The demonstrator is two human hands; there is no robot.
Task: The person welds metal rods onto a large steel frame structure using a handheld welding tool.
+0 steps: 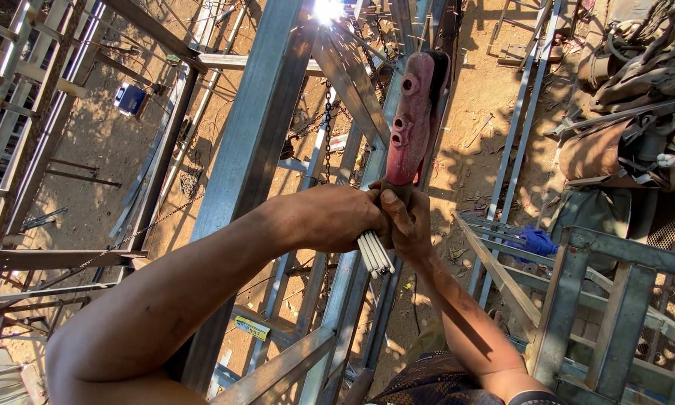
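My left hand (333, 217) is closed around a bundle of several thin white welding rods (375, 253), whose ends stick out below the fist. My right hand (406, 221) grips the lower end of a worn red welding electrode holder (412, 120), which points up and away. A bright white welding flash (327, 10) burns at the top of the view, on the grey steel beams (255, 135). Both hands touch each other in the middle of the view.
Grey steel frames (615, 315) and bars lie all round on sandy ground. A chain (327, 127) hangs between the beams. A heap of hoses and rags (637, 97) sits at the upper right, a blue box (131, 99) at the upper left, a blue cloth (536, 241) at the right.
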